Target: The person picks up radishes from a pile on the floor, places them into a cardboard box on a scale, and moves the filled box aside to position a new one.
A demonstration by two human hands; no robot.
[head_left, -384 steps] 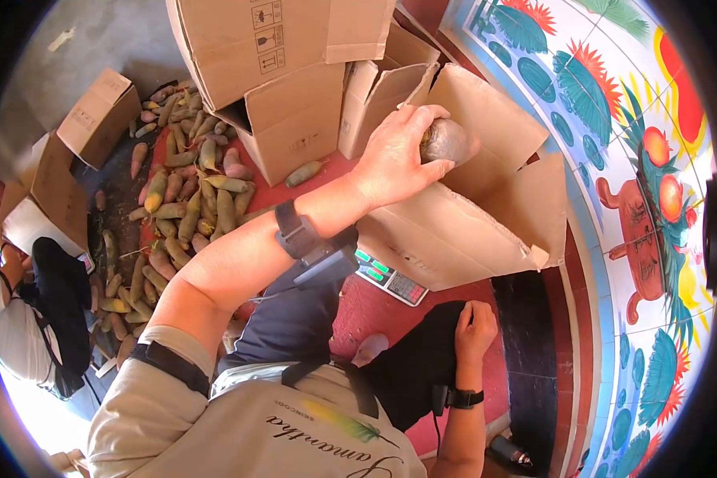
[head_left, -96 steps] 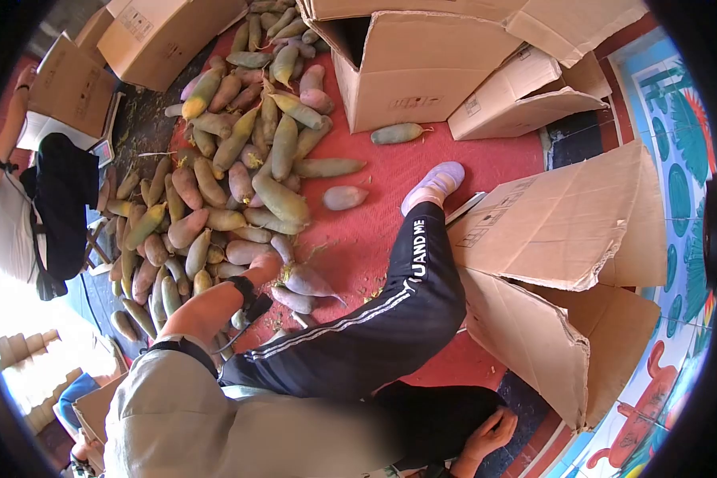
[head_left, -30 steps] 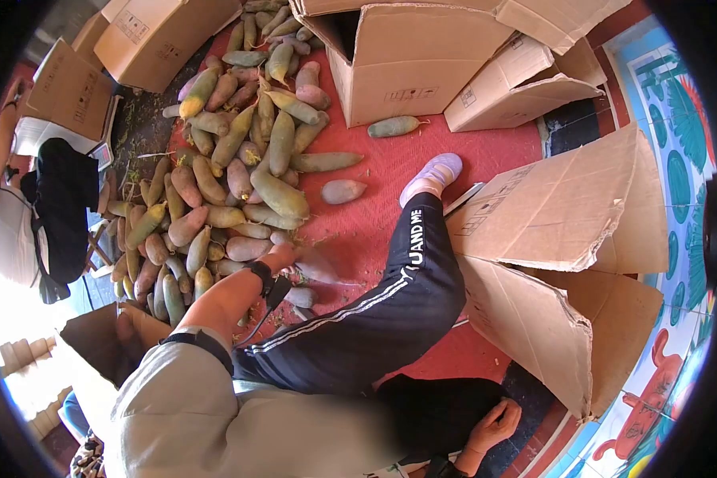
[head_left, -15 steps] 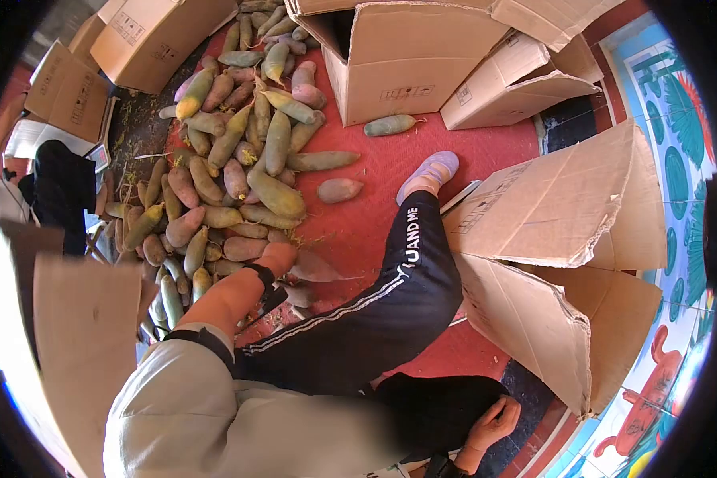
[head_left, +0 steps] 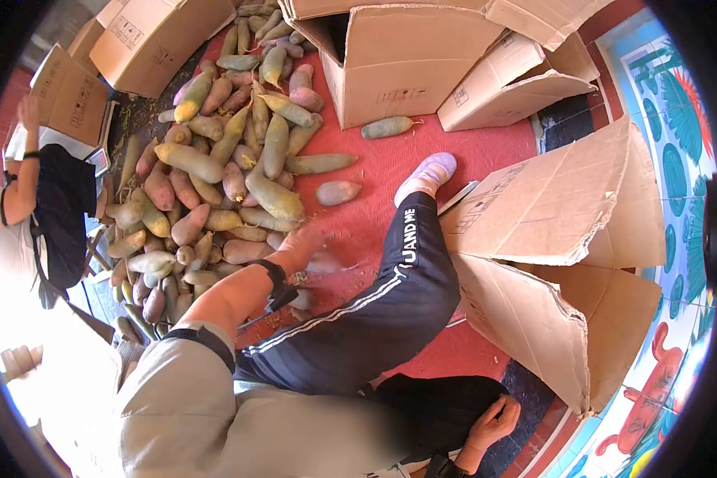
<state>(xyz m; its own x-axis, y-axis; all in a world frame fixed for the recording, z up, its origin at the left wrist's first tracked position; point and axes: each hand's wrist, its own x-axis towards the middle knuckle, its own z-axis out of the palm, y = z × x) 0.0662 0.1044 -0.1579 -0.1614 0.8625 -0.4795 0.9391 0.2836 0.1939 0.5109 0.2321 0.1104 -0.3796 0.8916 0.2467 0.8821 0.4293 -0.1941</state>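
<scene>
My left hand (head_left: 301,245), smeared by motion, is low over the red mat at the right edge of a pile of long green and pinkish root vegetables (head_left: 275,145). A blurred pinkish root (head_left: 325,261) lies beside its fingers; whether they touch it is unclear. My right hand (head_left: 495,421) rests on the black cloth over my lap, its fingers curled in with nothing visible in them. A single pinkish root (head_left: 338,192) lies on the mat near my outstretched leg.
Open cardboard boxes stand at the right (head_left: 546,199) and the top (head_left: 414,68). More boxes (head_left: 139,48) are at the upper left. Another person in black (head_left: 64,207) is at the left, one arm raised beside a box. One green root (head_left: 389,127) lies by the top box.
The cardboard at the lower left has gone from view, uncovering more roots. The other person's arm now shows raised. My left hand has moved slightly up and right; my right hand has stayed still.
</scene>
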